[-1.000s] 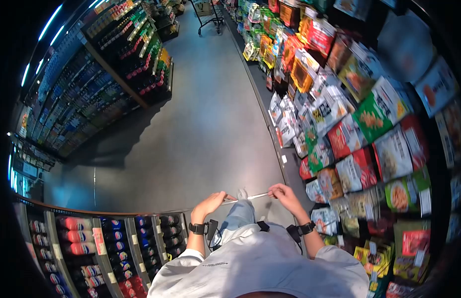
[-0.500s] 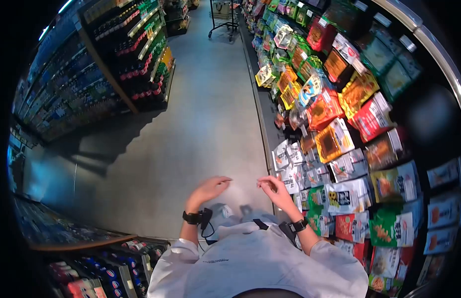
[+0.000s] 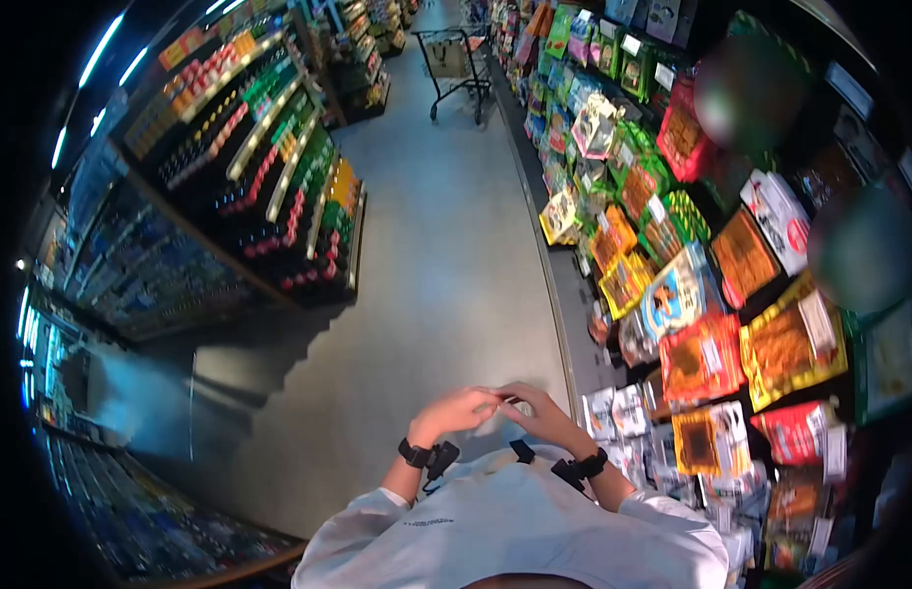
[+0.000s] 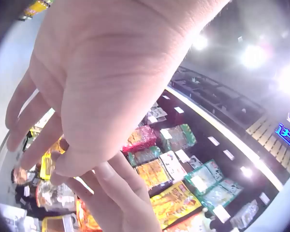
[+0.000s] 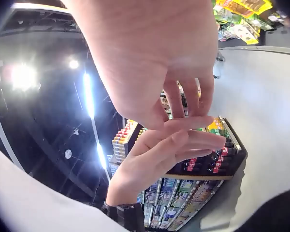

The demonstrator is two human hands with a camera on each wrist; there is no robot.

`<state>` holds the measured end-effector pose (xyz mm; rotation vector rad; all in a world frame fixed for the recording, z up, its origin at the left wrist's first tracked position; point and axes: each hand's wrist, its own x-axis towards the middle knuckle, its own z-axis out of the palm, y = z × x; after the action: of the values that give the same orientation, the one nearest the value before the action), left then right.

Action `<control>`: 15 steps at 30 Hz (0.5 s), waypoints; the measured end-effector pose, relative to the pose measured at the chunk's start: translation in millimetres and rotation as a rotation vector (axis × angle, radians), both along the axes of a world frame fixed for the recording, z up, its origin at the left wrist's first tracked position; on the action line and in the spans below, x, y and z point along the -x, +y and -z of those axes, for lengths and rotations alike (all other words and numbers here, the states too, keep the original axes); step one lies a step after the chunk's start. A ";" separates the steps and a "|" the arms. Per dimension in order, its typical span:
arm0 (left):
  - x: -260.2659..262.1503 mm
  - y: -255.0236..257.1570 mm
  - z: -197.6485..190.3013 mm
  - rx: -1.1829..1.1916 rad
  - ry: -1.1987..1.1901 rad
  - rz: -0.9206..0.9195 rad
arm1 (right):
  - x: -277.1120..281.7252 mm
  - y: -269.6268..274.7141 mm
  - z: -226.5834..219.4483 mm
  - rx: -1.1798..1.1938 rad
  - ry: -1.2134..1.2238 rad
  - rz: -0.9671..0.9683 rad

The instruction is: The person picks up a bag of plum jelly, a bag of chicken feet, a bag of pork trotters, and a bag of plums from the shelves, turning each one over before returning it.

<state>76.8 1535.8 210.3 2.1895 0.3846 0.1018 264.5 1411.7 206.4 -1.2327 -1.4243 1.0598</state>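
Both bare hands meet in front of the body, over the floor. In the head view the left hand (image 3: 458,410) reaches in with its fingers fairly straight, and its fingertips overlap those of the right hand (image 3: 540,416). The right hand's fingers bend loosely. In the right wrist view, the left hand (image 5: 152,162) lies just past the right hand's (image 5: 154,63) thumb and forefinger, fingers extended. The left wrist view shows the left palm (image 4: 106,82) large, with the right hand's fingers (image 4: 118,186) close by its thumb. No object shows in either hand.
Hanging snack packets, among them a red packet (image 3: 701,358), fill the rack on the right. Bottle shelves (image 3: 279,177) stand on the left. Grey floor (image 3: 427,294) runs between them to a shopping cart (image 3: 451,64) at the far end. More shelving (image 3: 152,501) stands lower left.
The hands were apart and have come together at the fingertips. A thin pale strip seen between them a second ago no longer shows. The view has shifted along the snack rack.
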 end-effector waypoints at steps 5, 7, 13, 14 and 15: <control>-73.8 111.0 -22.9 0.064 0.093 -0.053 | -68.5 121.0 -24.6 0.018 -0.057 -0.092; -94.9 152.1 -21.0 0.081 0.044 -0.075 | -91.2 166.4 -25.7 0.023 -0.030 -0.096; -149.2 296.8 -7.1 0.124 0.138 -0.056 | -145.7 310.2 -12.4 0.044 -0.013 -0.092; -155.3 325.0 2.3 0.153 0.098 -0.041 | -154.7 336.6 -8.9 0.051 -0.041 -0.108; -163.8 354.5 9.6 0.183 0.056 -0.028 | -163.2 364.0 -6.3 0.051 -0.037 -0.101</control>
<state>240.6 1890.3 200.7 2.0104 0.4393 0.0195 427.7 1775.7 212.7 -1.2336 -1.5095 1.1534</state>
